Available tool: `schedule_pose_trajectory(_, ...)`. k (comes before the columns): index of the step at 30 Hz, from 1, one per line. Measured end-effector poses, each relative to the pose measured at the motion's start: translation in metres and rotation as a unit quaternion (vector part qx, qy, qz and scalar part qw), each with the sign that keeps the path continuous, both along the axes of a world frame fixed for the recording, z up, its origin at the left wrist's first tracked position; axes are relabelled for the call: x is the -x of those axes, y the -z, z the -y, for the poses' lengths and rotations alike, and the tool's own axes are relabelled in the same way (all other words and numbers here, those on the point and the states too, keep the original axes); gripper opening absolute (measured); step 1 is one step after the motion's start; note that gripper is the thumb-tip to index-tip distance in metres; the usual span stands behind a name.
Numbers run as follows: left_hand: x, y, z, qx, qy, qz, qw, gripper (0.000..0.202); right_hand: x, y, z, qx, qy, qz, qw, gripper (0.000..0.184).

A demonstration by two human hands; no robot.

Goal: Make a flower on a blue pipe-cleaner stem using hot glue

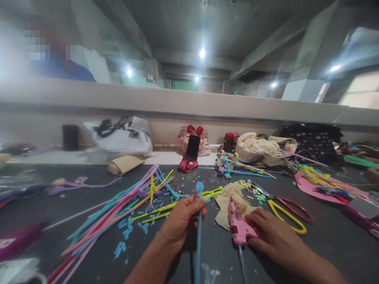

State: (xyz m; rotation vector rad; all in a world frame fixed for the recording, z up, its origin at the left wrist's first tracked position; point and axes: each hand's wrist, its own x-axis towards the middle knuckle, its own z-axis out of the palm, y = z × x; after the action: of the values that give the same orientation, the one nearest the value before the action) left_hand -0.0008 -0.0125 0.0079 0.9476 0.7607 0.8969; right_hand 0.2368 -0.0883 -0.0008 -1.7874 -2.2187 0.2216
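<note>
My left hand [189, 211] pinches a blue pipe cleaner [199, 240] between thumb and fingers, holding it upright. Small loops form a blue bud [199, 187] at its top. On the right, my right hand [271, 234] has its fingers around the handle of a pink hot glue gun [238, 225]. The gun's nozzle end rests on a crumpled beige cloth [223, 205], and a clear glue stick [242, 260] sticks out of its rear, toward me.
Coloured pipe cleaners [109, 207] lie in a bundle at left, with blue clippings [127, 228] beside them. Scissors [284, 209] with red and yellow handles lie right of the cloth. Behind are finished stems [227, 161], a phone [192, 147] and a white bag [124, 136].
</note>
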Motion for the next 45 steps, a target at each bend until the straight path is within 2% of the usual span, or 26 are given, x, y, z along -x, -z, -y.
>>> schedule_pose_trajectory(3,-0.004,0.006,0.001,0.012,0.043,-0.001,0.999,0.027,0.005,-0.001,-0.005,0.019,-0.003,0.003,1.000,0.025)
schedule_pose_trajectory(6,-0.012,0.010,0.001,0.059,0.068,0.006,0.996,0.024,0.006,-0.006,-0.008,0.044,-0.021,-0.062,0.997,0.021)
schedule_pose_trajectory(9,-0.027,0.012,-0.001,0.101,0.052,-0.017,0.993,0.023,0.002,-0.012,-0.008,0.055,-0.040,-0.150,0.986,0.019)
schedule_pose_trajectory(13,-0.047,0.016,-0.004,0.118,0.030,-0.056,0.991,0.015,-0.010,-0.013,-0.010,0.060,-0.047,-0.245,0.967,0.023)
schedule_pose_trajectory(16,-0.056,0.024,-0.007,0.114,0.036,-0.095,0.988,0.014,-0.020,-0.011,-0.014,0.084,-0.030,-0.336,0.937,0.026)
schedule_pose_trajectory(21,-0.059,0.034,-0.009,0.098,0.038,-0.122,0.987,0.015,-0.029,-0.016,-0.015,0.133,0.037,-0.489,0.861,0.031)
schedule_pose_trajectory(25,-0.052,0.024,-0.005,0.074,0.027,-0.111,0.991,0.021,-0.031,-0.018,-0.012,0.095,0.046,-0.546,0.831,0.033)
schedule_pose_trajectory(30,-0.042,0.001,-0.001,0.039,-0.016,-0.068,0.997,0.026,-0.034,-0.007,-0.017,0.095,0.056,-0.596,0.795,0.041)
schedule_pose_trajectory(34,-0.042,-0.002,0.000,0.049,-0.008,-0.064,0.997,0.024,-0.029,-0.004,-0.021,0.101,0.040,-0.652,0.750,0.044)
schedule_pose_trajectory(37,-0.041,-0.002,0.000,0.051,-0.024,-0.037,0.998,0.024,-0.019,-0.007,-0.023,0.111,0.047,-0.680,0.723,0.045)
schedule_pose_trajectory(40,-0.040,-0.004,-0.001,0.039,-0.054,-0.003,0.998,0.023,-0.005,-0.011,-0.029,0.122,0.035,-0.673,0.728,0.047)
schedule_pose_trajectory(45,-0.039,-0.001,-0.002,0.012,-0.090,0.006,0.996,0.025,0.021,-0.021,-0.035,0.131,-0.023,-0.628,0.767,0.042)
